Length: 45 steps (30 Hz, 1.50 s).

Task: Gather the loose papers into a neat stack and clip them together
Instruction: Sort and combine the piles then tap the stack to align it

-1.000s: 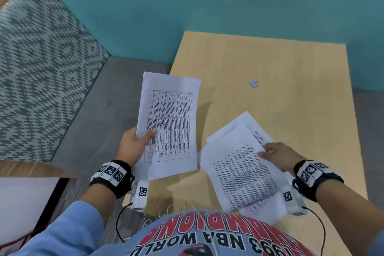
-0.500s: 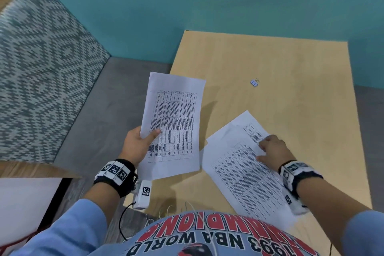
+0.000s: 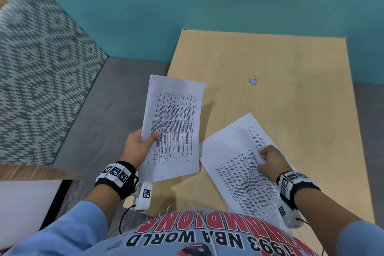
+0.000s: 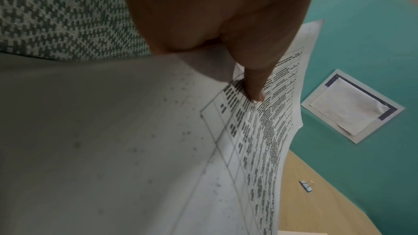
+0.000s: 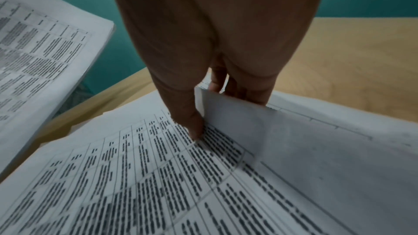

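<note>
The left hand (image 3: 136, 148) holds a printed sheet (image 3: 173, 129) up off the counter (image 3: 291, 93), thumb (image 4: 254, 85) on the printed face and fingers behind, out past the counter's left edge. The right hand (image 3: 272, 160) is down on the loose papers (image 3: 234, 164) lying askew near the front edge of the counter; in the right wrist view its thumb (image 5: 192, 124) presses the top page while the fingers are tucked under a lifted flap of that page, so this grip is pinching the edge of the top sheet rather than the whole pile. At least one more page shows beneath, its corner sticking out toward the middle of the counter. The step in hand looks like picking up the remaining pages to join them with the held sheet. To do it well, the fingers should slide under every page, not just the top one, or the lower one will be left behind; then bring both lots together and tap the edges on the counter to square them. The binder clip (image 3: 253, 80) sits alone toward the back of the counter, well apart from both hands, untouched, and comes last.
</note>
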Each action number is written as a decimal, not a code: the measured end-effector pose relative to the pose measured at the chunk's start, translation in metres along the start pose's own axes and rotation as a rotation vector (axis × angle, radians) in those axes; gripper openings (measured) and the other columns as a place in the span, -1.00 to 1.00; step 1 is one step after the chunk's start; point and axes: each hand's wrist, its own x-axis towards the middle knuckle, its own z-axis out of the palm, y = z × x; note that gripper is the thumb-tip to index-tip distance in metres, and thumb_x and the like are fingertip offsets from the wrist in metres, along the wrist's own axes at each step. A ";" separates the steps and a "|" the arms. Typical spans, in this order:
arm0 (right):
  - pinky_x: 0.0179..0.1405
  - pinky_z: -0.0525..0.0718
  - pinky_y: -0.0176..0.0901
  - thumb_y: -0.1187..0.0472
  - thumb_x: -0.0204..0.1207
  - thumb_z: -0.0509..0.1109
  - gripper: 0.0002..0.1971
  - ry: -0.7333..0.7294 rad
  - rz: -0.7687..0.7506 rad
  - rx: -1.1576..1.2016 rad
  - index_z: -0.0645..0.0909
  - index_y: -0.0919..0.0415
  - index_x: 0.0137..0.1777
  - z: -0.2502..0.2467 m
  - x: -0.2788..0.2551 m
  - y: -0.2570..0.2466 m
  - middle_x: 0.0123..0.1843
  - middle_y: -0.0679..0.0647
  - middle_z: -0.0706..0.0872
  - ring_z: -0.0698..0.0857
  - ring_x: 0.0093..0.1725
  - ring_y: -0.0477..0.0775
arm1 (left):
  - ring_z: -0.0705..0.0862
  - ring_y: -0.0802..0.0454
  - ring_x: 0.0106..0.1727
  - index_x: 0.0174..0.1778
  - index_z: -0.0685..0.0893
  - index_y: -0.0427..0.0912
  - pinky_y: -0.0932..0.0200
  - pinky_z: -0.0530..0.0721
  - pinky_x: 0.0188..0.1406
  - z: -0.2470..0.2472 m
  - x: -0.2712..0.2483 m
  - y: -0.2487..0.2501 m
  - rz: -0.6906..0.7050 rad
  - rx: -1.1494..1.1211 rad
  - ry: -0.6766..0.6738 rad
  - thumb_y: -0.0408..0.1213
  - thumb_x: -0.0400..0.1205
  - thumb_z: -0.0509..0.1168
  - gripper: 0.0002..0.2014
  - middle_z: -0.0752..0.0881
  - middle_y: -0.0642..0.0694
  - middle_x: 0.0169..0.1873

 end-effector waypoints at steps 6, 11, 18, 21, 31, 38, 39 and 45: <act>-0.48 0.27 -0.15 0.33 0.44 0.50 -0.65 -0.069 0.010 0.047 0.33 0.09 -0.32 -0.009 -0.017 0.010 -0.37 0.02 0.43 0.37 -0.45 0.02 | 0.69 -0.07 -0.20 0.03 0.76 -0.45 -0.06 0.72 -0.11 0.012 0.005 0.006 0.012 -0.011 -0.041 0.01 0.59 0.63 -0.50 0.75 -0.18 -0.24; -0.46 0.44 -0.15 0.24 0.53 0.51 -0.80 -0.004 0.054 0.182 0.50 0.11 -0.17 -0.014 -0.025 0.029 -0.27 0.04 0.63 0.58 -0.38 0.03 | 0.70 -0.08 -0.23 -0.01 0.76 -0.44 -0.05 0.74 -0.12 0.018 0.006 0.008 0.019 -0.040 -0.053 -0.04 0.61 0.62 -0.55 0.77 -0.17 -0.25; -0.34 0.53 -0.16 0.08 0.50 0.65 -0.76 0.003 0.038 0.257 0.65 0.17 -0.10 -0.020 -0.018 0.036 -0.19 0.04 0.77 0.71 -0.26 0.03 | 0.82 0.16 -0.32 -0.09 0.83 -0.12 0.16 0.78 -0.22 0.016 0.000 0.010 0.046 -0.014 -0.032 -0.13 0.65 0.60 -0.85 0.88 0.08 -0.38; -0.20 0.65 -0.14 0.19 0.52 0.59 -0.85 0.213 0.043 0.098 0.74 0.26 -0.14 -0.026 -0.011 0.034 0.04 0.23 0.78 0.72 -0.13 0.17 | 0.80 0.13 -0.35 -0.14 0.81 -0.17 0.16 0.75 -0.24 0.013 0.001 0.010 0.045 -0.023 -0.033 -0.15 0.66 0.59 -0.82 0.85 0.05 -0.41; -0.36 0.63 -0.07 0.31 0.46 0.58 -0.75 0.064 0.063 0.097 0.52 0.17 -0.24 -0.012 -0.016 0.031 -0.27 0.12 0.70 0.69 -0.32 0.17 | 0.57 -0.08 -0.28 -0.19 0.62 -0.38 -0.07 0.63 -0.19 0.002 -0.005 0.003 0.018 -0.066 -0.044 0.06 0.57 0.63 -0.47 0.61 -0.19 -0.33; -0.08 0.72 -0.05 0.26 0.45 0.60 -0.62 -0.021 0.102 0.343 0.62 0.10 0.24 -0.034 -0.027 0.032 0.05 0.09 0.81 0.81 -0.05 0.13 | 0.68 -0.10 -0.23 -0.03 0.75 -0.41 -0.09 0.73 -0.12 -0.001 -0.006 0.001 0.036 -0.037 -0.032 0.03 0.60 0.62 -0.52 0.74 -0.21 -0.26; 0.02 0.74 -0.02 0.26 0.49 0.59 -0.67 -0.042 0.094 0.357 0.69 0.11 0.23 -0.043 -0.028 0.033 0.08 0.10 0.85 0.82 -0.02 0.13 | 0.66 -0.09 -0.24 -0.04 0.73 -0.44 -0.07 0.71 -0.13 -0.001 -0.006 0.001 0.043 -0.041 -0.031 0.02 0.60 0.62 -0.50 0.72 -0.20 -0.28; 0.37 0.69 0.07 0.15 0.54 0.63 -0.74 -0.307 -0.048 0.516 0.83 0.07 0.22 -0.078 -0.045 0.030 0.11 -0.05 0.94 0.88 0.14 0.02 | 0.64 -0.05 -0.32 -0.23 0.73 -0.27 -0.01 0.71 -0.19 0.000 -0.008 0.004 0.044 -0.020 -0.006 -0.08 0.63 0.61 -0.66 0.71 -0.01 -0.41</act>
